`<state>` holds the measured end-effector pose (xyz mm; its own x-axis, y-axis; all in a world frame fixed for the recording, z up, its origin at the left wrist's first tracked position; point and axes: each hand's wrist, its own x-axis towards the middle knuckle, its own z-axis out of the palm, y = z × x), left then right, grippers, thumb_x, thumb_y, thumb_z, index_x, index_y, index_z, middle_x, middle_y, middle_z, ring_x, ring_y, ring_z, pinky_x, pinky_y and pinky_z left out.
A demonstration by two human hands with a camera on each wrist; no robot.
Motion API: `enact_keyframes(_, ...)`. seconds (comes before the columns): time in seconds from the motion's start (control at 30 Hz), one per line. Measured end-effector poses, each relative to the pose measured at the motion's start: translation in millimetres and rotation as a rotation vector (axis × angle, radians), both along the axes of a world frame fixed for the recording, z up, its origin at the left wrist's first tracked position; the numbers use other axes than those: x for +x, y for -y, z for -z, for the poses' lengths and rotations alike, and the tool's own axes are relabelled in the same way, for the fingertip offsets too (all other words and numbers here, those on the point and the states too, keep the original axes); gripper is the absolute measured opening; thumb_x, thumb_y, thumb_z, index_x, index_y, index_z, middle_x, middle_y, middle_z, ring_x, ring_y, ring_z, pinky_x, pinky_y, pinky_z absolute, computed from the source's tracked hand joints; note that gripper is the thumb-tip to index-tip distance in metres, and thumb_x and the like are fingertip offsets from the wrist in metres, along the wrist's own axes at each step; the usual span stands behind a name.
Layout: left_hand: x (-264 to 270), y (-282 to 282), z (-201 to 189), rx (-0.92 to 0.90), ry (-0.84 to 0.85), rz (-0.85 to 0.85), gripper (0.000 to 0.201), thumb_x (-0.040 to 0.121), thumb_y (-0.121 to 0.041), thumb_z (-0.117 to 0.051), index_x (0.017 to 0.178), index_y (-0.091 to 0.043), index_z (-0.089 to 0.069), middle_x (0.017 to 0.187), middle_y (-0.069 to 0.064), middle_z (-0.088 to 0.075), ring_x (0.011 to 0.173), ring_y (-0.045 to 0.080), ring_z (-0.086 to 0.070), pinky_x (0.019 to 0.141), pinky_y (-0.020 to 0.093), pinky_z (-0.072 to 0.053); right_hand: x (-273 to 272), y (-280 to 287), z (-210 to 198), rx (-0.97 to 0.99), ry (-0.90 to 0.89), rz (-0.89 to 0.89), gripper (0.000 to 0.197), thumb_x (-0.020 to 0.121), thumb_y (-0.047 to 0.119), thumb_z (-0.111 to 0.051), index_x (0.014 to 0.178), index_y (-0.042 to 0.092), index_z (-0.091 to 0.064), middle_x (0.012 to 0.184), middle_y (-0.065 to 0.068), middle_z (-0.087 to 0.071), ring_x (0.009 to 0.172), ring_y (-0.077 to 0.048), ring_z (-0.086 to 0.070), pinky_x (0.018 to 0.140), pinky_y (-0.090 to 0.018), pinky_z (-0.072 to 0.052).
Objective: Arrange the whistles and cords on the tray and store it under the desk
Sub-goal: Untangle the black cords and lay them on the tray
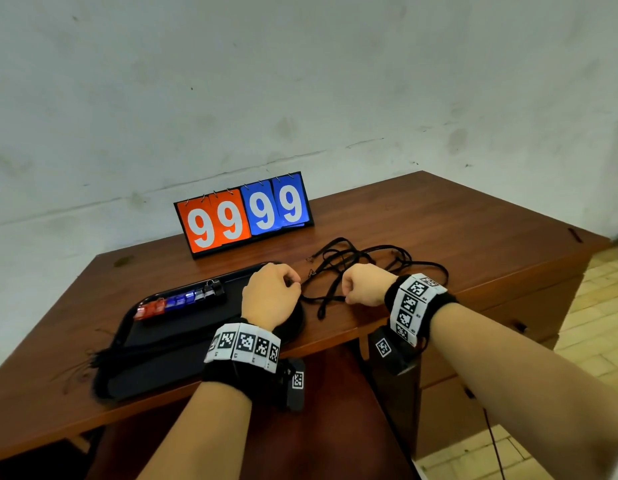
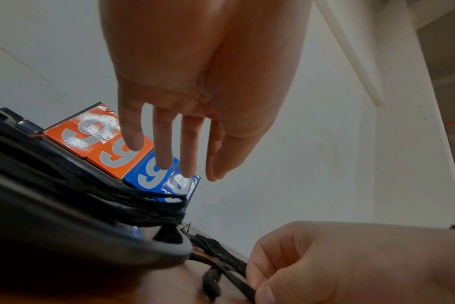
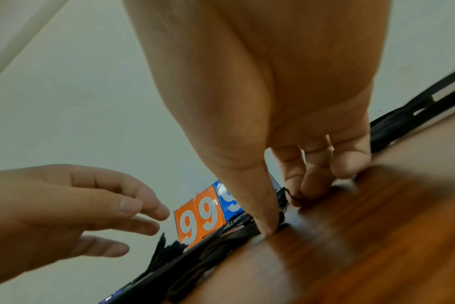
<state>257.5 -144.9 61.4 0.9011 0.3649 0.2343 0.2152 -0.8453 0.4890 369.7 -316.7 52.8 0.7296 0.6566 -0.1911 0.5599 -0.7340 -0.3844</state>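
A black tray (image 1: 182, 355) lies on the left of the brown desk (image 1: 439, 220). Red, blue and black whistles (image 1: 182, 301) stand in a row along its far side. A bundle of black cords (image 2: 104, 197) lies on its near part. More black cords (image 1: 352, 258) lie tangled on the desk right of the tray. My left hand (image 1: 271, 294) hovers over the tray's right end; in the left wrist view its fingers (image 2: 190, 156) hang relaxed and hold nothing. My right hand (image 1: 364, 284) rests on the desk and pinches one loose cord (image 1: 324, 298) between thumb and fingers (image 3: 268, 226).
An orange and blue flip scoreboard (image 1: 245, 213) reading 99 99 stands behind the tray, against the wall. The desk's near edge runs just under my wrists. Drawers (image 1: 508, 323) fill the desk's right side, above a tiled floor.
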Motion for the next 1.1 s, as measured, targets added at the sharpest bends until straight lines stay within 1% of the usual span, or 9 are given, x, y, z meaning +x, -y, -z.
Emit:
enact_keyframes(0.1, -0.3, -2.9, -1.4, -0.007, 0.011, 0.012, 0.013, 0.088, -0.025, -0.061, 0.084, -0.037, -0.064, 0.1, -0.013, -0.063, 0.099, 0.016, -0.061, 0.093, 0.04, -0.051, 2.1, 2.8, -6.4, 0.089, -0.008, 0.019, 0.014, 0.091, 0.015, -0.063, 0.1, 0.007, -0.069, 0.102, -0.009, -0.071, 0.093, -0.025, -0.066, 0.073, -0.029, -0.05)
enact_keyframes(0.23, 4.0, -0.6, -12.8, -0.03, 0.023, 0.05, 0.011, 0.089, -0.025, -0.062, 0.091, -0.036, -0.065, 0.099, -0.014, -0.061, 0.101, 0.014, -0.06, 0.095, 0.04, -0.05, 4.2, 6.7, -24.8, 0.455, -0.042, 0.124, 0.005, 0.084, 0.011, -0.07, 0.086, 0.008, -0.073, 0.072, 0.007, -0.067, 0.064, -0.011, -0.062, 0.055, -0.019, -0.047)
enact_keyframes(0.37, 10.5, 6.2, -32.1, -0.09, 0.074, 0.101, 0.016, 0.089, -0.025, -0.065, 0.104, -0.029, -0.067, 0.108, -0.01, -0.066, 0.1, 0.01, -0.061, 0.093, 0.036, -0.052, 0.3, 4.6, -40.9, 0.744, -0.083, 0.166, 0.008, 0.085, 0.007, -0.069, 0.083, 0.013, -0.074, 0.074, 0.006, -0.069, 0.069, -0.007, -0.063, 0.067, -0.021, -0.048)
enact_keyframes(0.5, 13.6, 14.3, -44.3, -0.175, 0.13, 0.173, 0.026, 0.088, -0.024, -0.07, 0.113, -0.024, -0.067, 0.109, -0.01, -0.066, 0.098, 0.004, -0.062, 0.09, 0.026, -0.051, -6.7, 0.4, -52.5, 0.779, -0.009, 0.114, 0.012, 0.09, 0.011, -0.065, 0.094, 0.014, -0.076, 0.08, 0.004, -0.07, 0.072, -0.007, -0.062, 0.069, -0.022, -0.049)
enact_keyframes(0.63, 14.1, 19.2, -46.3, -0.253, 0.178, 0.194, 0.021, 0.085, -0.018, -0.074, 0.105, -0.02, -0.068, 0.097, -0.008, -0.07, 0.088, 0.001, -0.064, 0.08, 0.019, -0.051, -16.0, -5.3, -56.3, 0.764, 0.078, 0.066, 0.012, 0.089, 0.012, -0.065, 0.092, 0.017, -0.076, 0.086, 0.004, -0.073, 0.082, -0.008, -0.066, 0.073, -0.019, -0.049)
enact_keyframes(0.73, 14.3, 15.9, -45.0, -0.307, 0.196, 0.168, 0.021, 0.079, -0.019, -0.08, 0.096, -0.02, -0.067, 0.092, -0.005, -0.071, 0.085, 0.005, -0.067, 0.08, 0.025, -0.056, -22.4, -8.1, -60.4, 0.743, 0.103, 0.027, 0.014, 0.088, 0.012, -0.065, 0.089, 0.021, -0.075, 0.085, 0.007, -0.072, 0.08, -0.003, -0.065, 0.068, -0.011, -0.045)
enact_keyframes(0.87, 12.4, 14.0, -44.1, -0.367, 0.188, 0.169, 0.027, 0.072, -0.014, -0.083, 0.088, -0.021, -0.062, 0.087, -0.001, -0.072, 0.081, 0.013, -0.071, 0.08, 0.036, -0.06, -29.7, -13.4, -62.9, 0.714, 0.169, -0.037, 0.014, 0.082, 0.009, -0.065, 0.084, 0.022, -0.071, 0.08, 0.006, -0.07, 0.074, -0.006, -0.065, 0.066, -0.016, -0.047)
enact_keyframes(0.97, 10.0, 13.6, -43.2, -0.371, 0.207, 0.165, 0.026, 0.072, -0.01, -0.081, 0.087, -0.018, -0.061, 0.084, 0.003, -0.07, 0.081, 0.022, -0.07, 0.076, 0.038, -0.06, -32.5, -17.2, -61.4, 0.746, 0.125, -0.098, 0.016, 0.081, 0.006, -0.066, 0.084, 0.021, -0.068, 0.077, 0.007, -0.067, 0.064, -0.001, -0.061, 0.062, -0.015, -0.044)
enact_keyframes(1.1, 5.0, 8.0, -41.6, -0.521, 0.29, 0.125, 0.022, 0.078, -0.01, -0.08, 0.091, -0.014, -0.063, 0.083, 0.012, -0.071, 0.078, 0.029, -0.071, 0.074, 0.042, -0.061, -32.5, -17.8, -57.0, 0.9, -0.035, -0.06, 0.024, 0.083, 0.012, -0.072, 0.106, 0.019, -0.067, 0.097, 0.001, -0.07, 0.085, -0.006, -0.066, 0.076, -0.019, -0.053)
